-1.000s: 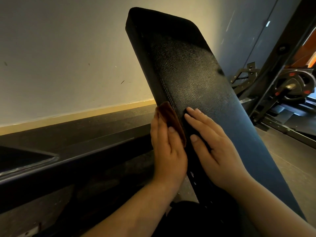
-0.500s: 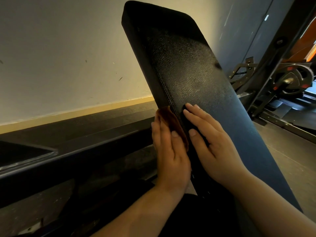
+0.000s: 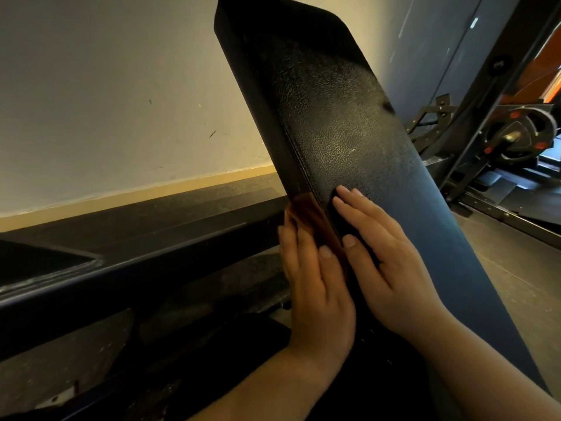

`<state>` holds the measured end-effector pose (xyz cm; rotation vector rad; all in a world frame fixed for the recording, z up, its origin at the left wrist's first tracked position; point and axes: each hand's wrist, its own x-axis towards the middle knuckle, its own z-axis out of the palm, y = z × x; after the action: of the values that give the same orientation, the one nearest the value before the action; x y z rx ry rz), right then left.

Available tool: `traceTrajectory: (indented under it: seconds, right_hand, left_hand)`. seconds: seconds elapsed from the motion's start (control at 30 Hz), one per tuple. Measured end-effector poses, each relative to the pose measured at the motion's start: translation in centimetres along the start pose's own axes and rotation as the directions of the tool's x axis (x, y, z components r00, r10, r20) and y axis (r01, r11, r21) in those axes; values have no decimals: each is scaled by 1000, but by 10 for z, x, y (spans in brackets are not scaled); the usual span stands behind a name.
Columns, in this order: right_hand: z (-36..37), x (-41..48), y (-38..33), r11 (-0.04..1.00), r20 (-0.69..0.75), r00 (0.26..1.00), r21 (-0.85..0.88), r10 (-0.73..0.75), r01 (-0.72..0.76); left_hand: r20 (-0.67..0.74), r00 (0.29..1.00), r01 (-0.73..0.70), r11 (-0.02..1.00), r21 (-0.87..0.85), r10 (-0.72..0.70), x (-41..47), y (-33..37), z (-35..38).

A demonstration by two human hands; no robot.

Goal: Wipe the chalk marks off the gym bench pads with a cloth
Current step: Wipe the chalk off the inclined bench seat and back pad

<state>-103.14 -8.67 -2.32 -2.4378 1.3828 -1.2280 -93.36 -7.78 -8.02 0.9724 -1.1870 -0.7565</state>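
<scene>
A black textured bench pad [image 3: 328, 123] rises tilted from the lower right to the top centre. A small brown cloth [image 3: 309, 212] lies against the pad's left side edge. My left hand [image 3: 315, 284] presses the cloth onto that edge with straight fingers. Flat on the pad's front face, just right of the stitched seam, my right hand [image 3: 388, 262] rests with its fingers extended. Faint pale dusting shows on the upper pad face.
A cream wall [image 3: 106, 86] with a yellow skirting stands behind. A dark low ledge [image 3: 136, 253] runs along the left. At the right are a black machine frame [image 3: 513, 74] and a weight plate on a bar [image 3: 516, 135] on the grey floor.
Both hands have shifted slightly down the pad together with the cloth, and the pad's top has risen to the frame's upper edge as the view moved closer.
</scene>
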Motion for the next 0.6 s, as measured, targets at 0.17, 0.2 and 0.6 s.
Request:
traceTrajectory:
  seconds: [0.17,0.2,0.6]
  right_hand:
    - [0,2,0,1000,-7,1000,6,-1,2]
    - [0,2,-1,1000,-8,1000,6,3,-3]
    - [-1,-12,-1,1000,-25,1000,29,11,-11]
  left_hand:
    - [92,995,-25,999,-35,28,-26,-1,-1]
    - [76,997,-22,1000,-20,23,-18,-1,-1]
    - [85,988,-135,989,53,131,-29,-12,1]
